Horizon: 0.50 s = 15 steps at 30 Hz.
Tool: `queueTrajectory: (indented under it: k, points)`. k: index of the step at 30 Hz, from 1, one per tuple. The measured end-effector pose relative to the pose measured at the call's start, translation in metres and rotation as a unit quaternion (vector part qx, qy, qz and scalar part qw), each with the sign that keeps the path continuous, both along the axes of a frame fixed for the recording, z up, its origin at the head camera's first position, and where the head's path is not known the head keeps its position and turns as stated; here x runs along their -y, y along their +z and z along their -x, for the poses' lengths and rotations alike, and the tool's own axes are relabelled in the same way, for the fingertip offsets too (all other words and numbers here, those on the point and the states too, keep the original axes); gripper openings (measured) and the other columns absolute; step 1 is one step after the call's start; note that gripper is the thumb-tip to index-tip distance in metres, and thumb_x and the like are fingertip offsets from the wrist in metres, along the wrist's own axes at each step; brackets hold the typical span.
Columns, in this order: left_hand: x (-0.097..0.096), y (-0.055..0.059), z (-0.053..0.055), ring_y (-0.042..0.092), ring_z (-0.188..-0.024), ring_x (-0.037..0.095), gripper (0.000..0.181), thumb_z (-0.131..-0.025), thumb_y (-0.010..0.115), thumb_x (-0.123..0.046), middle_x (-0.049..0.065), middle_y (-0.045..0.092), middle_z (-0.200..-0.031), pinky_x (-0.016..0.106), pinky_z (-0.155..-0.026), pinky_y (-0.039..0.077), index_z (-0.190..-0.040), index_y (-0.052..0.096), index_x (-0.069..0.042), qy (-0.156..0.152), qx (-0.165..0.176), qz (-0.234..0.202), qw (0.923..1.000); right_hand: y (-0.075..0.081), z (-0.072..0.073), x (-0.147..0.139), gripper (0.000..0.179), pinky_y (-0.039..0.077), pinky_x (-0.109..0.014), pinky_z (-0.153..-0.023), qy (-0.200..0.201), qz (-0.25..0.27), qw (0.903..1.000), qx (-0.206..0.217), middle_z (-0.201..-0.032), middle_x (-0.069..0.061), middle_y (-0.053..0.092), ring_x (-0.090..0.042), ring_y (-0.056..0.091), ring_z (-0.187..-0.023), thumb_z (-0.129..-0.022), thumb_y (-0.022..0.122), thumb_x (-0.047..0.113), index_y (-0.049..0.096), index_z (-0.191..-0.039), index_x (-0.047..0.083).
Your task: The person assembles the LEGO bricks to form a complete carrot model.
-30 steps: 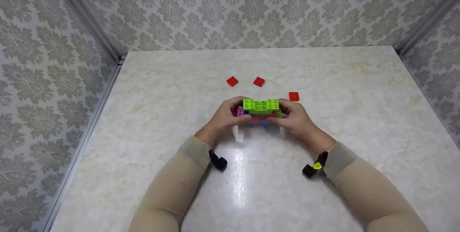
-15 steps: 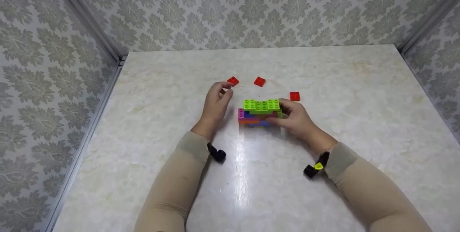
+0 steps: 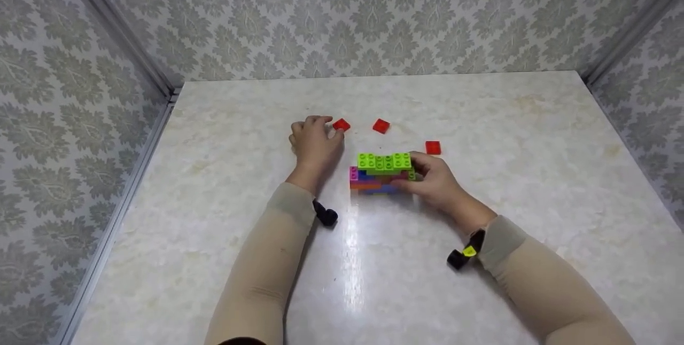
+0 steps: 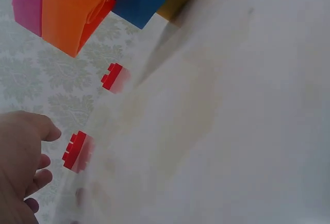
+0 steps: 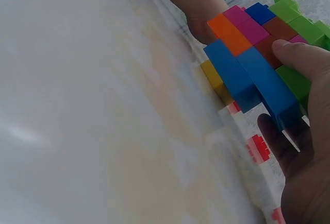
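My right hand (image 3: pixel 437 178) grips the right end of a built stack of toy building bricks (image 3: pixel 383 162), thumb on the near face. Lime green bricks top the stack; pink, orange, brown and blue ones show below, with a yellow one at the bottom in the right wrist view. To the left, my left hand (image 3: pixel 314 144) reaches over the table with fingers spread beside a small flat red brick (image 3: pixel 341 124). In the left wrist view a gap shows between the thumb and that red brick (image 4: pixel 75 151), which sits studs sideways in the tilted picture.
A second red brick (image 3: pixel 381 126) lies behind the stack, and a third red brick (image 3: pixel 433 147) lies behind my right hand. The pale marbled table (image 3: pixel 214 201) ends at patterned panels (image 3: pixel 374 19) at the back and sides.
My left hand has let go of the stack's left end and moved away and leftward to the leftmost red brick. The right hand keeps its grip on the stack, almost unmoved.
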<state>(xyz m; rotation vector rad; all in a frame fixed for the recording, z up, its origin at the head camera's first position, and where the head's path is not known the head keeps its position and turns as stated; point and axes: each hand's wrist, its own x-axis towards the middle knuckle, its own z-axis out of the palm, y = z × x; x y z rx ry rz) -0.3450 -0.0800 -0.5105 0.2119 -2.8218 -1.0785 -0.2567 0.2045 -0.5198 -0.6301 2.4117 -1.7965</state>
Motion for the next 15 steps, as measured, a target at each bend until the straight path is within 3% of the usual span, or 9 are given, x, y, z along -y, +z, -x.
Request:
queueTrajectory:
  k: [4, 8, 15]
  points:
    - [-0.0004, 0.0001, 0.0046, 0.042, -0.152, 0.036, 0.047, -0.107, 0.076, -0.043, 0.004, 0.065, -0.159, 0.057, -0.123, 0.033, -0.146, 0.076, -0.018, -0.007, -0.006, 0.042, 0.9991, 0.001, -0.0006, 0.0028, 0.047, 0.055, -0.021, -0.11, 0.006, 0.007, 0.9999, 0.008, -0.136, -0.01, 0.082, -0.006, 0.073, -0.123, -0.094, 0.092, 0.008, 0.078, -0.139, 0.007]
    - [-0.0007, -0.0003, 0.0079, 0.046, -0.148, 0.035, 0.044, -0.106, 0.078, -0.04, 0.004, 0.07, -0.154, 0.057, -0.121, 0.034, -0.144, 0.077, -0.018, -0.002, -0.001, 0.057, 0.9984, 0.0006, -0.0003, 0.0032, 0.047, 0.055, -0.021, -0.11, 0.012, -0.002, 0.9999, 0.004, -0.138, -0.011, 0.081, -0.006, 0.073, -0.123, -0.095, 0.091, 0.009, 0.077, -0.14, 0.006]
    - [-0.0086, 0.0044, 0.0069, 0.047, -0.142, 0.03, 0.043, -0.103, 0.084, -0.04, 0.002, 0.076, -0.136, 0.053, -0.121, 0.034, -0.141, 0.077, -0.019, 0.011, 0.012, -0.023, 0.9996, -0.0002, -0.0001, -0.001, 0.047, 0.056, -0.021, -0.108, 0.009, -0.004, 0.9999, 0.001, -0.137, -0.01, 0.081, -0.008, 0.073, -0.123, -0.094, 0.092, 0.009, 0.077, -0.139, 0.007]
